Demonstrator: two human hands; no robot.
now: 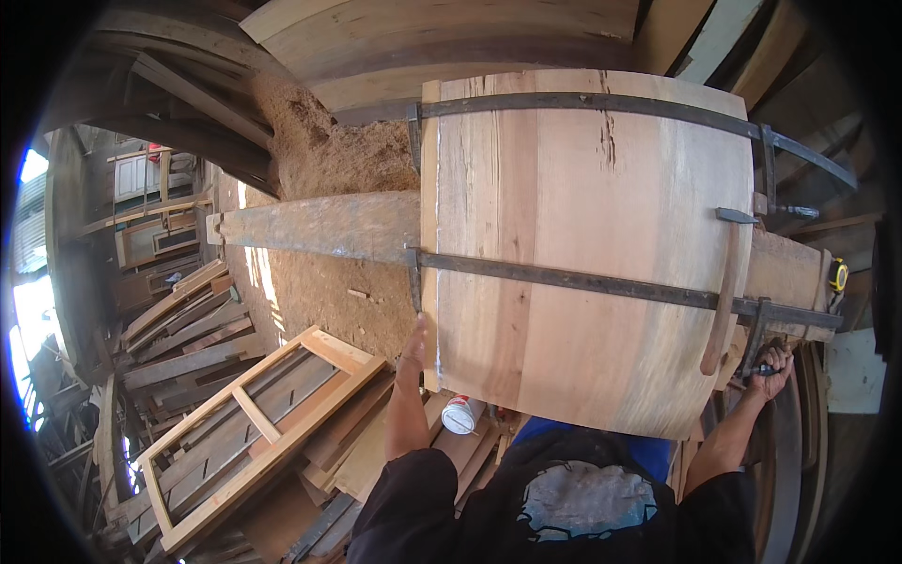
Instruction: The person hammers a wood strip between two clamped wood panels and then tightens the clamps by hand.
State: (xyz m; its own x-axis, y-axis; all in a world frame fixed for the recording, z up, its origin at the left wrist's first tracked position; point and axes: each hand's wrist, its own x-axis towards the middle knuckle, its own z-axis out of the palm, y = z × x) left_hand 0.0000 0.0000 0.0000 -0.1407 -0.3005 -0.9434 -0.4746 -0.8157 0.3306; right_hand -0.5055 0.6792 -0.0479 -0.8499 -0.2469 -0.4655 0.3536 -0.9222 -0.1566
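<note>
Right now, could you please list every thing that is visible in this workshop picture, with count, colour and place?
glued panel of pale wooden boards: one, light brown, centre, on a bench
long dark metal bar clamps: two, dark grey, across the panel, one near its far edge and one near the middle
curved wooden handle piece: one, brown, lying on the panel at the right
heap of sawdust: one, tan, upper left of the panel
rectangular wooden door frame: one, pale, on stacked planks at lower left
small white round container: one, white, below the panel's near edge
yellow tape measure: one, yellow, far right
left hand: one, fingers against the panel's left edge
right hand: one, gripping the clamp's handle at the right
</note>
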